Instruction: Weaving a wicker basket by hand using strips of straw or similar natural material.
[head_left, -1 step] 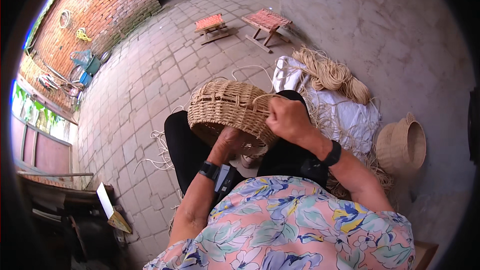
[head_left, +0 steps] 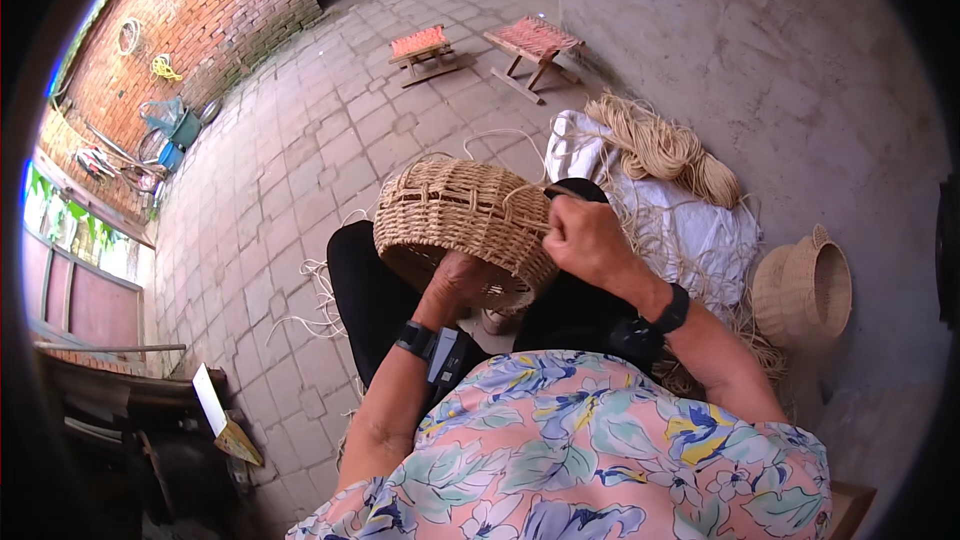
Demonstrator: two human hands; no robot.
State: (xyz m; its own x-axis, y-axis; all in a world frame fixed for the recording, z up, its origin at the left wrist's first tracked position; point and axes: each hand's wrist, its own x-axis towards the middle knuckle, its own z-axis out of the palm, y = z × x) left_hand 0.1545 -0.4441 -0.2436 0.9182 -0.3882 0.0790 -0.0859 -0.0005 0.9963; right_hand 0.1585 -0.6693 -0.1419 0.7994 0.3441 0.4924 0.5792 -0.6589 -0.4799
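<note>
A woven basket of tan cord rests tilted across my lap, its opening turned toward me. My left hand reaches in through that opening; its fingers are hidden inside the basket. At the basket's right side my right hand is closed in a fist, with a strand of tan cord running from the weave into it. A row of gaps shows in the upper part of the basket's wall.
Coils of tan rope lie on a white sack to the right, with loose strands around. Beyond the sack stands a finished-looking woven basket by the wall. Two folding stools are farther off on the paved floor.
My right hand has shifted slightly to the right, away from the basket, with the cord strand. My left hand stays inside the basket, which has hardly moved.
</note>
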